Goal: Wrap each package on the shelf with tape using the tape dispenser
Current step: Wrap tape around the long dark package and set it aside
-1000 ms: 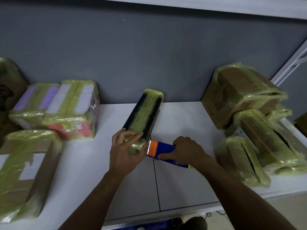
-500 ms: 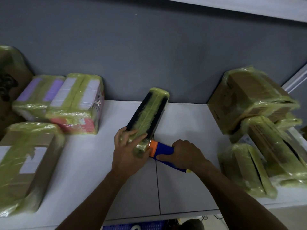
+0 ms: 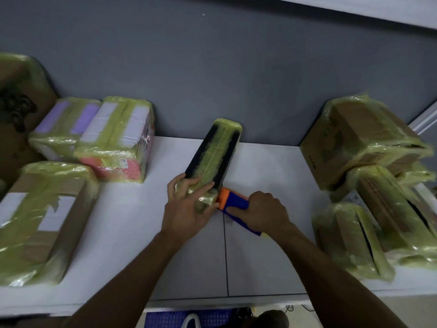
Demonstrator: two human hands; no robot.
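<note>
While the left hand (image 3: 186, 209) is gripping the near end of the black package (image 3: 214, 152), its fingers curling over the taped top, the right hand (image 3: 262, 211) is wrapping round the blue handle of the tape dispenser (image 3: 233, 202) and holding its orange head against the package's near right corner. The package is lying on the white shelf (image 3: 272, 176) dead ahead, its long axis running from the hands toward 1 o'clock and its far end reaching the grey back wall (image 3: 236, 67). The dispenser is sitting at 3 o'clock of the left hand, so the right hand is the one placed to draw tape, probably across the near end or along the right flank. The package is looking slim, rigid and box-shaped, matte black along both edges, with a crinkled yellow-green strip running down its middle and bunching glossily at the near end. Wrapped boxes (image 3: 361, 140) are piling at 2 o'clock, well apart, all wearing the same shiny, wrinkled film.
</note>
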